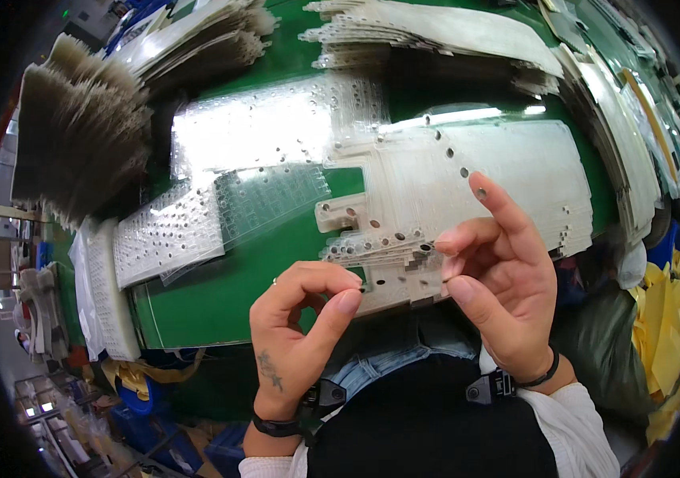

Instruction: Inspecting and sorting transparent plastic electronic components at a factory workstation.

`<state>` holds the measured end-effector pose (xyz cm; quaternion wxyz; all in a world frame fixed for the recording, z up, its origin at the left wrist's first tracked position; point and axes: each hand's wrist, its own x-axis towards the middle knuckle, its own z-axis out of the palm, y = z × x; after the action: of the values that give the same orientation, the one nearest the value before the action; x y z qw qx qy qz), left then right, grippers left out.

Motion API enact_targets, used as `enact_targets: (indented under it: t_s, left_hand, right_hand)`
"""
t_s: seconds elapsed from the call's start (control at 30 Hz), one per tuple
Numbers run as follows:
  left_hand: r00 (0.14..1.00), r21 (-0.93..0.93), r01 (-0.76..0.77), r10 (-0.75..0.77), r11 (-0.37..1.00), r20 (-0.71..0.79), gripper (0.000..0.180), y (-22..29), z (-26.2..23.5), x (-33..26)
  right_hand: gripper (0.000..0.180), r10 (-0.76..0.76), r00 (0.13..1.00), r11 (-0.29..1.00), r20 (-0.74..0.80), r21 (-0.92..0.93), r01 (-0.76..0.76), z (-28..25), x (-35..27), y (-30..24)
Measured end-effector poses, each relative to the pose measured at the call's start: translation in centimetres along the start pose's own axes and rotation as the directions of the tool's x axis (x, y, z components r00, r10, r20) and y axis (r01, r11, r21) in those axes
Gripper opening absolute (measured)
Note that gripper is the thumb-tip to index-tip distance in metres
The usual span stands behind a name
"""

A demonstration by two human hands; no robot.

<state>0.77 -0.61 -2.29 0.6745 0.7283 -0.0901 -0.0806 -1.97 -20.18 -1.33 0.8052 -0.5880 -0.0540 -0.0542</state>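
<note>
My left hand (296, 319) is closed in a pinch, thumb and forefinger tips almost together. A tiny dark spot shows at those tips; what it is I cannot make out. On the raised forefinger of my right hand (511, 283) sits a small dark disc (481, 193). That hand's other fingers curl toward the thumb, where a thin dark edge shows at the thumb tip. Both hands hover over the near edge of a fanned stack of translucent plastic sheets (515, 163), cut in a stepped outline. Several dark round spots line the sheets between my hands.
Clear sheets with rows of dots (169, 231) lie on the green tabletop (188, 311) at left. Thick stacks of sheets (77, 127) rise at far left, with another stack (436, 28) along the back and more at right. Yellow crumpled material (663, 327) is at lower right.
</note>
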Motion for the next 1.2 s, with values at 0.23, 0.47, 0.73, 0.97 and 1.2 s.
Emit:
enact_targets:
  t_s: [0.23,0.47,0.73,0.97,1.2]
  left_hand:
    - [0.999,-0.092,-0.040,0.038,0.995,-0.017,0.007,1.1,-0.7,-0.8]
    - [0.996,0.000,0.011,-0.011,1.000,-0.090,0.009,0.2,-0.4,-1.1]
    - [0.982,0.135,0.151,-0.132,0.979,-0.137,0.011,-1.3,-0.1,-1.5]
    - [0.977,0.131,0.170,-0.149,0.977,-0.156,0.011,-1.3,-0.2,-1.3]
    - [0.974,0.118,0.185,-0.166,0.976,-0.156,0.010,-1.4,-0.2,-1.2]
  right_hand:
    - [0.074,-0.122,0.992,0.963,0.007,-0.240,0.120,0.3,-0.1,1.0]
    - [0.087,-0.355,0.915,0.754,0.194,-0.519,0.403,0.3,-0.6,3.0]
    - [0.097,-0.192,0.959,0.697,0.208,-0.659,0.283,0.4,-0.9,4.0]
    - [0.097,-0.117,0.989,0.756,0.091,-0.637,0.149,0.9,-0.8,4.0]
    - [0.096,-0.104,0.988,0.748,0.112,-0.646,0.152,0.8,-0.7,4.0]
